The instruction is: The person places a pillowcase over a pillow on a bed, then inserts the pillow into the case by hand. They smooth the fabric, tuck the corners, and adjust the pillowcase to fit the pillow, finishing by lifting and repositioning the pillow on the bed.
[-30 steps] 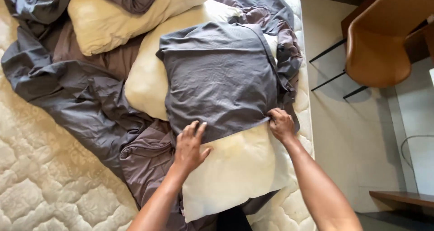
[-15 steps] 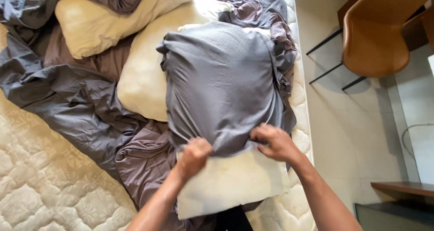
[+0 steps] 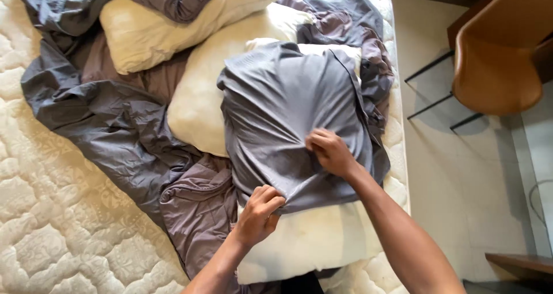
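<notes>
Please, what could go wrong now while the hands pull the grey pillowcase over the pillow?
1. The right hand bunches the grey pillowcase in its middle, so the cloth may wrinkle and jam instead of sliding.
2. The left hand pinches only one corner of the hem, so its grip may slip.
3. The pillow lies near the mattress edge and may slide off.

We see two bare cream pillows (image 3: 173, 26) on crumpled grey sheets (image 3: 109, 121), quilted mattress (image 3: 52, 225), tan chair (image 3: 501, 63).
</notes>
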